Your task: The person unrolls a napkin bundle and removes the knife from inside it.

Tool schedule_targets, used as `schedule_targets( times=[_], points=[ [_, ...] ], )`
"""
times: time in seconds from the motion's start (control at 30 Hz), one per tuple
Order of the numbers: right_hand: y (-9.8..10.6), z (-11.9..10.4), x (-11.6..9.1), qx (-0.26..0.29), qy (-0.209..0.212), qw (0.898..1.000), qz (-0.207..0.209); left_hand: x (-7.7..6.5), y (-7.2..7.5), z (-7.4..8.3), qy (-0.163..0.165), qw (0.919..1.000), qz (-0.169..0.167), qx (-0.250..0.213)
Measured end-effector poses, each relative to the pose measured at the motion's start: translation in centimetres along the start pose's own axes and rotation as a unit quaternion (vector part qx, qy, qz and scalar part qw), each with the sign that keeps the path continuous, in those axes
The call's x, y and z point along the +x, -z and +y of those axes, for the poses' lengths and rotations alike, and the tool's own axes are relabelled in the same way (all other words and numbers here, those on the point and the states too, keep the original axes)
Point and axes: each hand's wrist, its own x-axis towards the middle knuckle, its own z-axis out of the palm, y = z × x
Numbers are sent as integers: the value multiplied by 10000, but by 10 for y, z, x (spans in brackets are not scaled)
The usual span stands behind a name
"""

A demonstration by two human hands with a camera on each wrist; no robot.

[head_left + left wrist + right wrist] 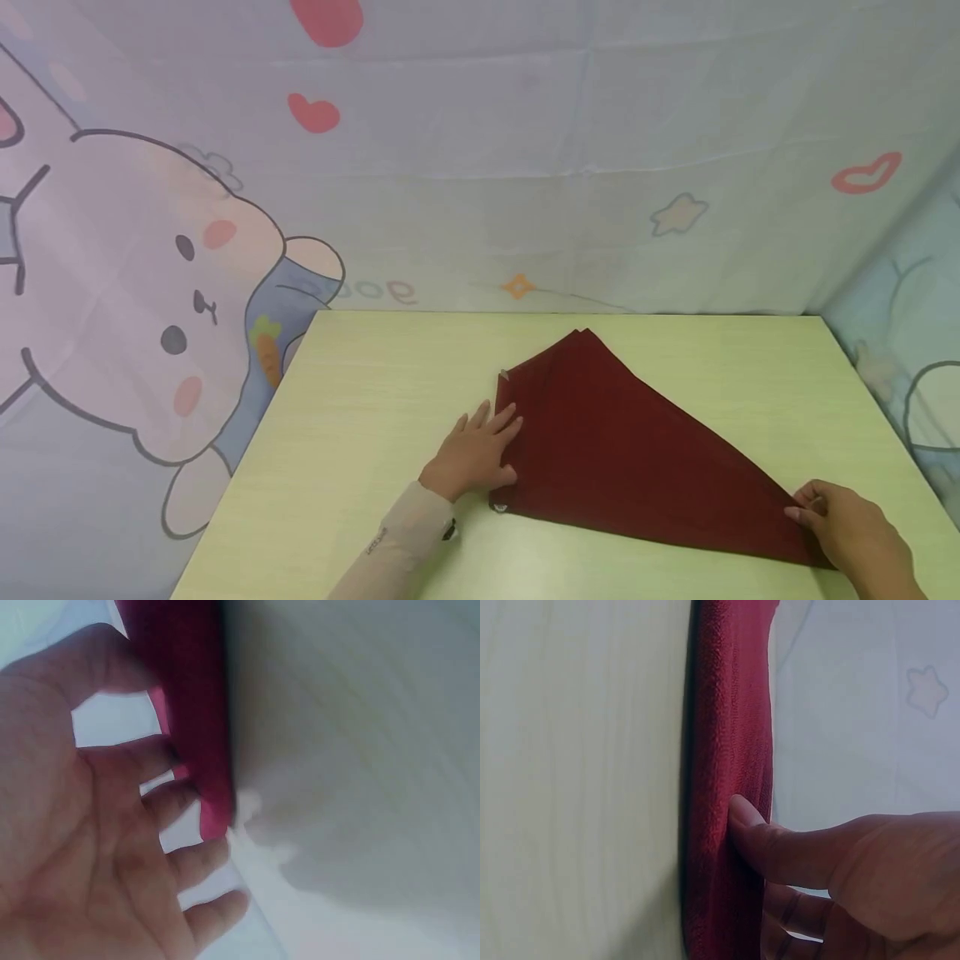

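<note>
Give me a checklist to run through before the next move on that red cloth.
1. Visible part of the red cloth lies on the table: ok.
2. Left hand touches the cloth's left edge, fingers spread: ok.
3. Right hand pinches the cloth near its narrow right end: ok.
4. Layers flush at the far peak: not ok, two tips show slightly offset.
5. Inner layers smooth: cannot tell, the top layer hides them.
</note>
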Motion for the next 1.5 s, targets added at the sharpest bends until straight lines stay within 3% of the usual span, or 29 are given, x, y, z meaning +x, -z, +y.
schedule_targets(
  times=[0.1, 0.27, 0.7, 0.93, 1.2, 1.5],
  points=[
    [1, 1, 0, -22, -59, 10000, 26, -1, 0, -4, 120, 9999, -32, -40],
    [1, 1, 1, -27, -12, 10000, 22, -1, 0, -4, 37, 10000, -39, 49],
    [-2, -1, 2, -147, 3, 9999, 58, 6, 0, 14, -338, 9970, 114, 681],
    [-1, -1, 2, -118, 1, 9999, 96, 2, -6, 13, -147, 9951, 71, 974],
    [1, -2, 0, -63, 131, 9998, 149, -4, -9, 1, -163, 9955, 226, 904],
    [0, 6, 5, -44, 138, 9998, 111, -5, -11, -4, -139, 9975, 106, 688]
  ],
)
